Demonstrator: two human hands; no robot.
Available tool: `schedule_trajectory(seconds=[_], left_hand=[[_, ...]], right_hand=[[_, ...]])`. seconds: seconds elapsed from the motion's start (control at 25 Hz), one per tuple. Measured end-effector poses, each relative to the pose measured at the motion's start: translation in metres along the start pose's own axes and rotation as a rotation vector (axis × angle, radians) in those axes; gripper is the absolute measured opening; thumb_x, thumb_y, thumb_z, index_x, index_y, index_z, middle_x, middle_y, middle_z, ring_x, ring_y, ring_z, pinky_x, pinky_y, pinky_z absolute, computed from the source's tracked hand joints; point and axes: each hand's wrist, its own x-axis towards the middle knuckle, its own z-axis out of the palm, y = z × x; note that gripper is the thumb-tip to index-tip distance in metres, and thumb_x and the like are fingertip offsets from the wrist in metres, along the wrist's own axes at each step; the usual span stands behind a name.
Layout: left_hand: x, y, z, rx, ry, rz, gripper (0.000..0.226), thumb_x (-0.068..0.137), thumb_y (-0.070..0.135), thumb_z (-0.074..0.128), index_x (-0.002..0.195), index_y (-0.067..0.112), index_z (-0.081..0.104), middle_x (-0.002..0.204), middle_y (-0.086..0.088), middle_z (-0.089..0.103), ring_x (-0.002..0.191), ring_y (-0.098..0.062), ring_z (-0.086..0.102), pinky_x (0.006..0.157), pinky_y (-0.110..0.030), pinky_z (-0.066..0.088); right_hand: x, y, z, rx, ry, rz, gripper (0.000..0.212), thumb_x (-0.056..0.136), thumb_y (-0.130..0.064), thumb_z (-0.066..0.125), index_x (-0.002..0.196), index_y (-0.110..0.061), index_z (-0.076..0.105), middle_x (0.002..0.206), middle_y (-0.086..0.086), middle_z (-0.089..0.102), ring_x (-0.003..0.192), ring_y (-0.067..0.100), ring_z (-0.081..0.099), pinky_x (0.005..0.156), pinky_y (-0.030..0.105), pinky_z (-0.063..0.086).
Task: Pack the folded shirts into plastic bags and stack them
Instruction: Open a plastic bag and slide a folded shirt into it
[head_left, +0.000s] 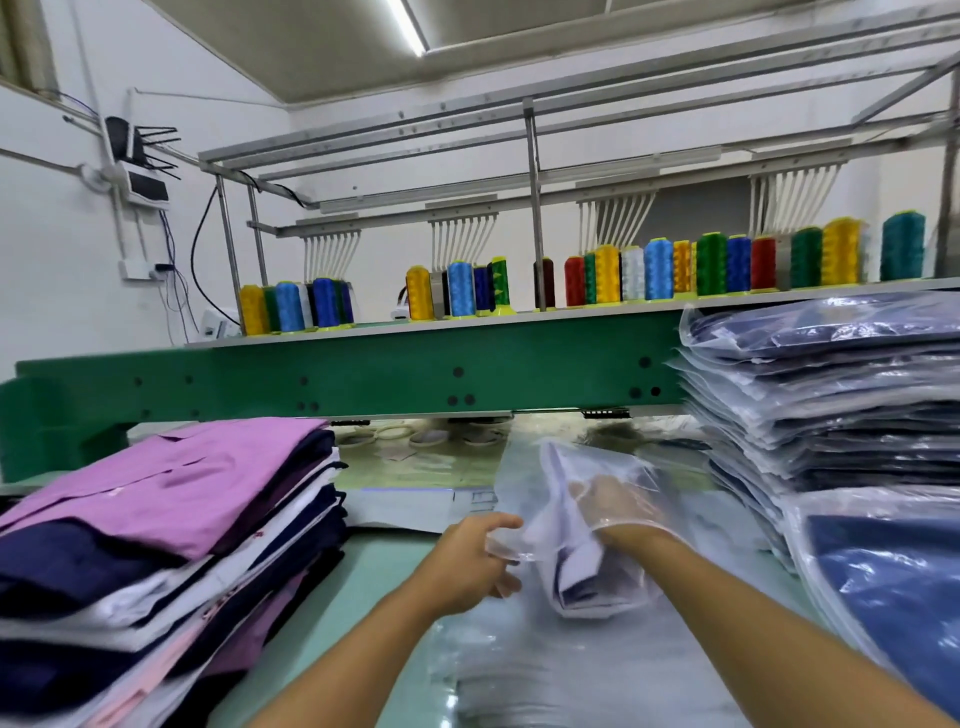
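A clear plastic bag (566, 467) is held up over the middle of the table. My left hand (475, 558) pinches its open edge. My right hand (615, 501) is pushed inside the bag, seen through the film, with fingers spread. A pile of folded shirts (171, 525), pink, navy and white, sits at the left. Bagged navy shirts (831, 395) are stacked high at the right, and another bagged blue shirt (893, 587) lies in front of that stack. Loose empty bags (545, 670) lie flat under my forearms.
A green embroidery machine beam (363, 379) runs across behind the table, with several coloured thread cones (660, 270) on its shelf. The pale green table surface (332, 623) shows between the shirt pile and the bags. Small hoops (431, 436) lie under the beam.
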Motion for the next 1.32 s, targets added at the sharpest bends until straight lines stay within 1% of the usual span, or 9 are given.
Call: schedule_trajectory(seconds=[0.12,0.24,0.4,0.48,0.68,0.84,1.08,1.16,1.32], left_hand=[[0.004,-0.006,-0.003,0.100,0.020,-0.057,0.057,0.079,-0.003,0.056,0.129,0.023,0.060,0.086,-0.014,0.073,0.069,-0.026,0.074,0.075,-0.043,0.063],[0.000,-0.009,-0.001,0.290,0.016,-0.042,0.066,0.077,0.004,0.066,0.138,0.027,0.051,0.103,-0.016,0.068,0.073,-0.021,0.067,0.072,-0.038,0.059],[-0.005,-0.016,0.002,0.695,0.015,0.035,0.098,0.077,0.020,0.073,0.157,0.038,0.019,0.160,-0.010,0.024,0.146,-0.027,0.030,0.111,-0.038,0.041],[-0.007,-0.020,0.005,0.894,-0.032,0.147,0.097,0.082,0.022,0.073,0.159,0.037,0.016,0.168,-0.001,0.009,0.154,-0.022,0.011,0.122,-0.035,0.024],[-0.008,-0.031,0.025,0.887,-0.102,0.141,0.051,0.094,0.025,0.057,0.142,0.039,0.046,0.145,0.009,0.052,0.130,-0.020,0.051,0.099,-0.030,0.042],[-0.008,-0.040,0.030,0.893,-0.032,0.164,0.045,0.094,0.028,0.056,0.137,0.043,0.049,0.138,0.013,0.054,0.123,-0.017,0.055,0.093,-0.032,0.048],[-0.001,-0.041,0.042,0.789,0.005,0.280,0.030,0.093,0.040,0.062,0.122,0.039,0.052,0.128,0.022,0.052,0.116,-0.012,0.055,0.086,-0.034,0.052],[0.003,-0.042,0.044,0.855,0.038,0.273,0.022,0.095,0.038,0.062,0.114,0.036,0.051,0.121,0.017,0.053,0.109,-0.016,0.055,0.081,-0.034,0.052],[0.005,-0.048,0.041,0.830,0.016,0.259,0.012,0.098,0.019,0.055,0.105,0.027,0.050,0.106,0.002,0.050,0.091,-0.027,0.056,0.080,-0.037,0.050]], right_hand=[[-0.001,0.020,0.002,-0.270,-0.056,-0.070,0.057,0.099,-0.057,0.019,0.135,-0.026,0.051,0.149,0.018,0.043,0.138,0.035,0.037,0.110,0.048,0.034],[-0.012,0.036,0.013,-0.485,-0.072,-0.118,0.063,0.097,-0.062,0.016,0.150,-0.033,0.035,0.164,0.016,0.013,0.150,0.043,0.007,0.121,0.058,0.012],[-0.035,0.046,0.047,-0.437,-0.422,-0.169,0.093,0.080,-0.090,0.029,0.158,-0.047,0.004,0.169,0.004,-0.014,0.153,0.037,-0.018,0.117,0.059,-0.013],[-0.039,0.053,0.049,-0.471,-0.456,-0.181,0.096,0.079,-0.090,0.036,0.157,-0.049,-0.003,0.167,0.003,-0.020,0.152,0.034,-0.022,0.117,0.059,-0.012],[-0.058,0.062,0.036,-0.497,-0.357,-0.202,0.064,0.105,-0.031,0.044,0.161,-0.018,0.015,0.169,0.011,0.005,0.156,0.027,0.007,0.126,0.044,0.011],[-0.077,0.078,0.017,-0.664,-0.155,-0.339,0.037,0.095,0.002,0.050,0.130,-0.004,0.057,0.137,0.015,0.054,0.123,0.032,0.056,0.096,0.040,0.048],[-0.088,0.114,-0.006,-0.558,0.328,-0.588,0.032,0.076,-0.027,0.078,0.096,-0.022,0.054,0.092,-0.002,0.057,0.077,0.025,0.059,0.060,0.036,0.049],[-0.081,0.124,-0.006,-0.508,0.280,-0.466,0.050,0.071,-0.046,0.080,0.106,-0.025,0.051,0.102,-0.003,0.052,0.084,0.022,0.055,0.070,0.035,0.050],[-0.064,0.136,0.001,-0.520,0.035,-0.248,0.018,0.094,-0.040,0.059,0.102,-0.027,0.049,0.113,0.001,0.062,0.099,0.026,0.061,0.073,0.033,0.044]])
